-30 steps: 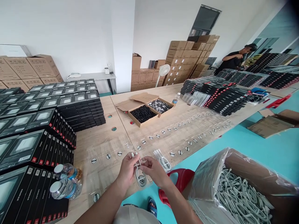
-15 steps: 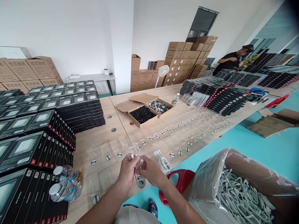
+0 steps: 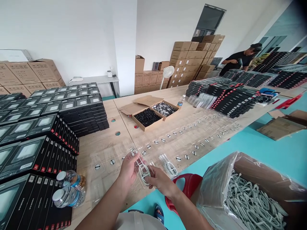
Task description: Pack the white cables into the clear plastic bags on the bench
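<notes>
Between my hands is a coiled white cable (image 3: pixel 143 171), its loops low and its plug ends up by my left thumb. Clear plastic film shows around it; I cannot tell how far the cable lies inside. My left hand (image 3: pixel 127 167) is closed on the cable's upper left side. My right hand (image 3: pixel 162 181) pinches the coil's lower right side. Just right of them, another bundle of coiled white cable (image 3: pixel 168 165) lies at the table edge. Flat clear bags with round black-and-white labels (image 3: pixel 112 162) are laid in rows on the wooden table (image 3: pixel 105 142).
An open carton of light cables (image 3: pixel 255 201) stands at right beside a red stool (image 3: pixel 189 185). Two water bottles (image 3: pixel 69 196) and stacked black boxes (image 3: pixel 40 153) flank my left. Ahead is a box of small black pieces (image 3: pixel 146 117). Another person (image 3: pixel 236 60) works far right.
My hands have moved slightly apart, and the coiled cable, mostly covered before, now shows between them. My right hand has shifted a little right and down. The view has moved slightly.
</notes>
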Demonstrator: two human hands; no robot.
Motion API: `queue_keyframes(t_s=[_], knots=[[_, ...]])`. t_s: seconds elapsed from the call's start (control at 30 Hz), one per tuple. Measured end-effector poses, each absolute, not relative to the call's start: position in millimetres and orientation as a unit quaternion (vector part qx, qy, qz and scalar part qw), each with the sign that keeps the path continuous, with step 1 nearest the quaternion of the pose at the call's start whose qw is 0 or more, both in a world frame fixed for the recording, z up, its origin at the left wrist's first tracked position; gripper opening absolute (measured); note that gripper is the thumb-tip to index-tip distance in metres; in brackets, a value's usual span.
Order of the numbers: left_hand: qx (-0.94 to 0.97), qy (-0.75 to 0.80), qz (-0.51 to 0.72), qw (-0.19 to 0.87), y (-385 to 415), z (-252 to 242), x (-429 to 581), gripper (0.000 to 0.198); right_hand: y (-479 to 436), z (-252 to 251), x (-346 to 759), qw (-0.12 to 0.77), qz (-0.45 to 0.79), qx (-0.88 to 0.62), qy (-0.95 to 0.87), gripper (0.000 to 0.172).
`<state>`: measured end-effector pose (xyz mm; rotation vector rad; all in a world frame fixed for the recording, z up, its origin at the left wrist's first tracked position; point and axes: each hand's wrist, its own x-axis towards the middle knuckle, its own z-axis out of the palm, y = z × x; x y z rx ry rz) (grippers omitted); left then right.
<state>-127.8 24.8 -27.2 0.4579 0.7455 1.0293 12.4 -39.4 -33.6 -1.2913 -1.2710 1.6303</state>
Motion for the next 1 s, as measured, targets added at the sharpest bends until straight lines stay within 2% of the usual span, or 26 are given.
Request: queue_keyframes(t_s=[0.13,0.3,0.37,0.67,0.87,1.0], knots=[[0.212,0.349,0.466,0.784,27,-27,-126,0.039,-38,-31,12,0.357,0.631,-0.509,-0.464,0.02],[0.202,0.357,0.462,0.786,30,-24,-130,0.031,-45,-32,15,0.396,0.667,-0.466,-0.426,0.048],[0.211,0.336,0.453,0.799,30,-22,-133,0.03,-48,-32,15,0.411,0.672,-0.453,-0.417,0.054],[0.22,0.307,0.452,0.808,28,-15,-133,0.032,-54,-26,7,0.466,0.661,-0.449,-0.379,0.057],[0.258,0.339,0.452,0.784,16,-39,-132,0.055,-56,-48,9,0.466,0.63,-0.482,-0.391,0.06],[0.231,0.436,0.462,0.736,5,-76,-127,0.07,-68,-83,16,0.43,0.6,-0.552,-0.388,0.07]])
